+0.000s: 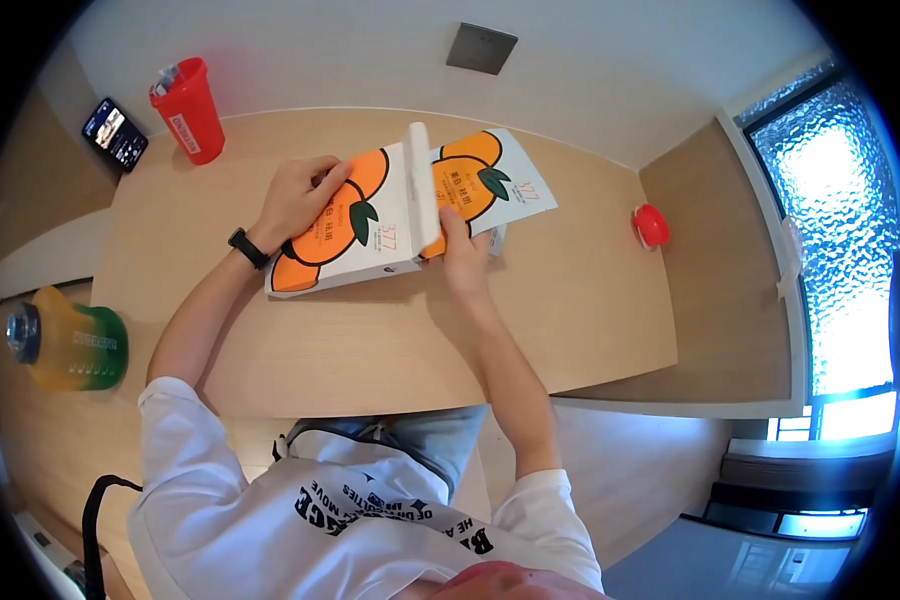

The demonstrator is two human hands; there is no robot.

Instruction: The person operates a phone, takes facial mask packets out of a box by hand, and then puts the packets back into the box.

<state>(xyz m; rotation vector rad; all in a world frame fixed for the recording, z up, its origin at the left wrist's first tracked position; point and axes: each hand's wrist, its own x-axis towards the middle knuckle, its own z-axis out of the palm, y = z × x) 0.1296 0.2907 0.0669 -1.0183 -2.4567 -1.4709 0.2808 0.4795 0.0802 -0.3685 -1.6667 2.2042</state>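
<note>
Two bare hands work at one printed carton, which lies slantwise on the far middle of the tabletop, one white flap standing up at its right end. The left hand, one black wristband below it, lies on the carton's upper face with fingers bent; whether it grips cannot be told. The right hand pinches one orange-printed packet just beside the flap, thumb uppermost, its other fingers largely hidden beneath. One red cup and one smartphone stand at the far left; one yellow-green jug stands beyond the left edge; one small red object, of uncertain kind, lies at the right. The flap covers the packet's left margin. The cup's contents, the phone's screen and the carton's small print are hard to make out.
</note>
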